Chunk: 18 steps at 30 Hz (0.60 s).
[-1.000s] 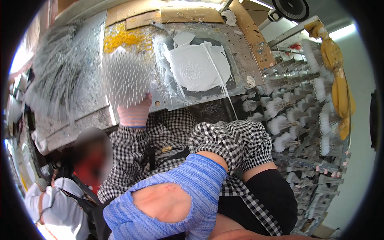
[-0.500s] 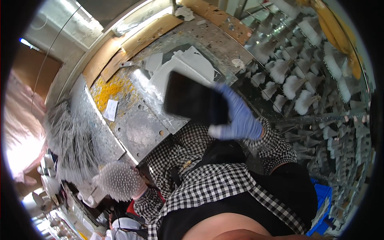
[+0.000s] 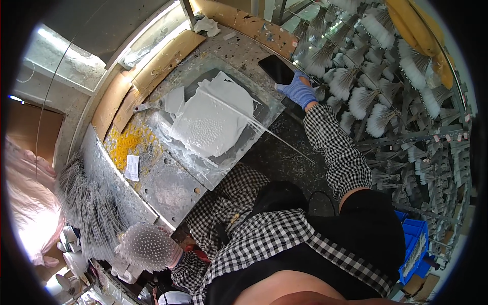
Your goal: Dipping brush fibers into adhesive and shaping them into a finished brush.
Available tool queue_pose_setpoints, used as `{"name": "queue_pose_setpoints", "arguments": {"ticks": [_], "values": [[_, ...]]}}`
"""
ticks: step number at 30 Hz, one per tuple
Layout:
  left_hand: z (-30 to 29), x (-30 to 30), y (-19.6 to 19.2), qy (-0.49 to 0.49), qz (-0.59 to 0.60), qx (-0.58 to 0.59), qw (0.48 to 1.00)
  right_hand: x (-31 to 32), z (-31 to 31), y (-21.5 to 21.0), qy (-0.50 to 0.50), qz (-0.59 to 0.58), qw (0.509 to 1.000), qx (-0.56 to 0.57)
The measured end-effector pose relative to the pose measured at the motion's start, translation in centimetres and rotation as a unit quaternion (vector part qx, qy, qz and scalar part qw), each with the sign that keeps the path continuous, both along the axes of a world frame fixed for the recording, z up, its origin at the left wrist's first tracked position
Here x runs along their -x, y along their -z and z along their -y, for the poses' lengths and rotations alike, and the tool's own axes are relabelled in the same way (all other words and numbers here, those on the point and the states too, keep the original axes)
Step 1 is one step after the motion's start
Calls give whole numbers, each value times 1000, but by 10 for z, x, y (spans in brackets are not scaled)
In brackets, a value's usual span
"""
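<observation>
My right hand (image 3: 299, 92), in a blue glove, holds the near end of a black smartphone (image 3: 276, 69) low at the back right of the workbench. The thumb is along one side; the fingers are partly hidden. My left hand (image 3: 147, 246), in a white glove with raised dots, is at the lower left, beside a large bundle of thin grey strands (image 3: 91, 203). Its fingers do not show clearly. White paste (image 3: 208, 122) is spread over a grey board (image 3: 256, 109) on the bench, and a thin stick (image 3: 229, 105) lies across it, its tip past the bench edge.
Yellow rings (image 3: 124, 147) and a small white paper (image 3: 132, 168) lie on the metal bench top (image 3: 170, 188). Rods holding grey, white-tipped fan-shaped tufts (image 3: 361, 107) fill the right side. A blue crate (image 3: 414, 244) stands at the lower right, and cardboard strips (image 3: 162, 56) line the back.
My right hand has carried the smartphone from in front of my body to the bench's back right. The white paste and stick are now uncovered. My left hand stays in nearly the same place.
</observation>
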<state>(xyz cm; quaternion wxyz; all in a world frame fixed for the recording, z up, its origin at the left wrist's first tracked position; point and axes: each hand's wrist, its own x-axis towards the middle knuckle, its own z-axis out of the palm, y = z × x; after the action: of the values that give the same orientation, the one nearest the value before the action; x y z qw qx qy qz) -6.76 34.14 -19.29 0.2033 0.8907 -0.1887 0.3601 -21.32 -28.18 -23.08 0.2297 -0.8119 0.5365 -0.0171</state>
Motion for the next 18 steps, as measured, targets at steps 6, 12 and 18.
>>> {"name": "queue_pose_setpoints", "arguments": {"ticks": [6, 12, 18], "values": [[33, 19, -34, -269, 5, -417, 868, 25, 6, -3, -19, 169, 984, 52], [18, 19, -27, -236, -7, -302, 924, 57, 7, 11, -186, 246, 911, 273], [35, 48, -51, -304, -74, -427, 848, 39, -8, -6, -155, 201, 911, 326]]}}
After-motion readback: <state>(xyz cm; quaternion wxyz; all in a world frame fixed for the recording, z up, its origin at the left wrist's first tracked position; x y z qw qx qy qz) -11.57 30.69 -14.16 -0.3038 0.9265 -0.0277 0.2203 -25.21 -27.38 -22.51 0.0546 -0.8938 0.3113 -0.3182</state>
